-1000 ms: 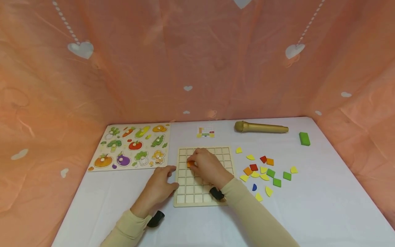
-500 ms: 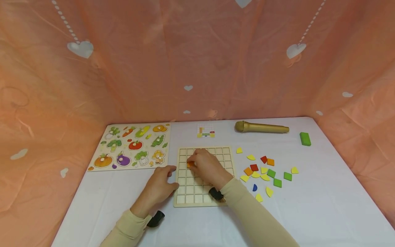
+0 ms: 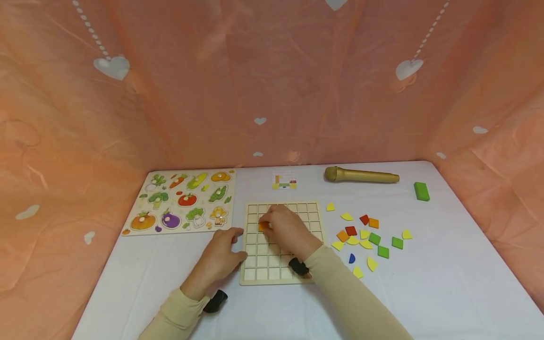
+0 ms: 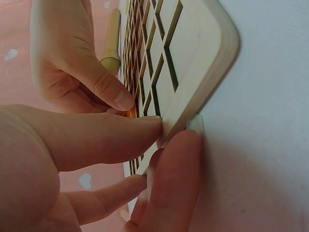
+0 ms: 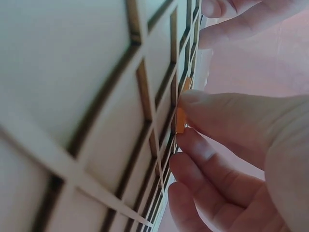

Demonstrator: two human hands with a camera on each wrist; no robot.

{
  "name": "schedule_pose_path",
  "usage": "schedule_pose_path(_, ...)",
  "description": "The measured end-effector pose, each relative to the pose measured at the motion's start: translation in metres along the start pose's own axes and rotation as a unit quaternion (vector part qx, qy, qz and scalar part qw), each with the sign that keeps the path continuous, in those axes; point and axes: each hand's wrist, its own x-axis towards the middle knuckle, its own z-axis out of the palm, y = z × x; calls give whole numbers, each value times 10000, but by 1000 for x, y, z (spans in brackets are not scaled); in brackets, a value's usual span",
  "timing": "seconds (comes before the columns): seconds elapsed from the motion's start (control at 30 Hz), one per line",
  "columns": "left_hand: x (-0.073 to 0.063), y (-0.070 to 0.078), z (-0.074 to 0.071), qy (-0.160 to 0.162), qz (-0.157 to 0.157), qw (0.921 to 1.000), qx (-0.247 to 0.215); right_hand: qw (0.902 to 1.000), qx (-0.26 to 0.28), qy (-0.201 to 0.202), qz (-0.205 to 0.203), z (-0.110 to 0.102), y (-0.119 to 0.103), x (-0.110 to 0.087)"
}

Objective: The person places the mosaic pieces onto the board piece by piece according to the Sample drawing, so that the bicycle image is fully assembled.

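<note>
My right hand (image 3: 286,229) reaches over the wooden grid board (image 3: 262,274), thumb and fingers pinching an orange square tile (image 3: 263,227). In the right wrist view the tile (image 5: 181,120) lies against the grid, partly covered by the thumb (image 5: 207,101). At the board's left edge is my left hand (image 3: 218,255). The left wrist view has its thumb (image 4: 111,137) on the rim and a finger (image 4: 178,169) against the board's side, holding the edge between them.
Right of the board lie scattered yellow, green (image 3: 383,252), red and orange tiles and a blue half-circle (image 3: 352,258). A small pattern card (image 3: 284,180), a gold microphone (image 3: 361,175) and a green block (image 3: 421,191) stand farther back. A vegetable puzzle (image 3: 178,203) lies left.
The orange tile looked slightly tilted half a second ago and now appears flatter in the grid. Both hands keep almost the same place.
</note>
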Motion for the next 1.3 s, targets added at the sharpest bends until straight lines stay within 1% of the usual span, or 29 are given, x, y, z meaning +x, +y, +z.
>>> schedule_pose_path(0.33,1,1,0,-38,-25,10000,24,10000,82,-20,35,-2,-2,0)
schedule_pose_path(0.63,1,3,1,-61,17,10000,29,10000,62,-20,19,-3,-1,-1)
schedule_pose_path(0.73,0,2,1,-41,19,10000,56,9999,140,-88,-23,-6,1,-2)
schedule_pose_path(0.83,0,0,0,-18,32,9999,104,9995,307,-76,-10,-16,6,-6)
schedule_pose_path(0.93,1,-1,0,-33,1,9999,122,9994,344,37,85,-30,17,-16)
schedule_pose_path(1.03,1,-2,0,-42,-72,9999,118,9995,147,156,224,-41,35,-32)
schedule_pose_path(1.17,2,-2,0,-52,-55,9999,94,9975,-164,212,650,-55,67,-62)
schedule_pose_path(1.3,2,-1,0,-91,-5,9999,66,9932,-289,263,1092,-69,102,-97)
